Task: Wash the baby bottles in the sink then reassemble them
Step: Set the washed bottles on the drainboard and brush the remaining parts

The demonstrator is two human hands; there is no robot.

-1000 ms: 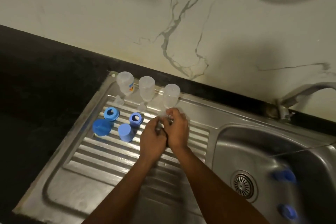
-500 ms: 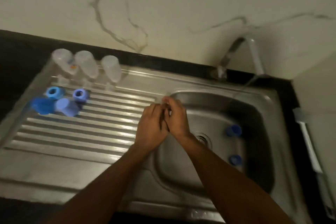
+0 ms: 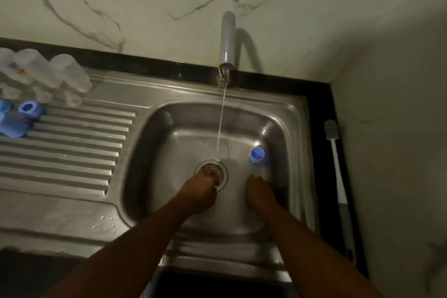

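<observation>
Reaching into the sink basin (image 3: 150, 152), the left hand (image 3: 200, 192) sits over the drain strainer (image 3: 206, 167) and the right hand (image 3: 260, 192) dips to the near-right floor, just short of a blue cap (image 3: 257, 155) standing beside the stream running from the tap (image 3: 227, 38), though the blur won't let me tell whether either hand pinches anything. Washing looks the step in hand, with clear bottles (image 3: 70, 75) and blue collars (image 3: 29, 108) parked on the draining board (image 3: 72, 152) far left. Next, I'd judge, the right hand must close on that cap and bring it under the water, bottle brush (image 3: 337, 167) lying ready on the right.
</observation>
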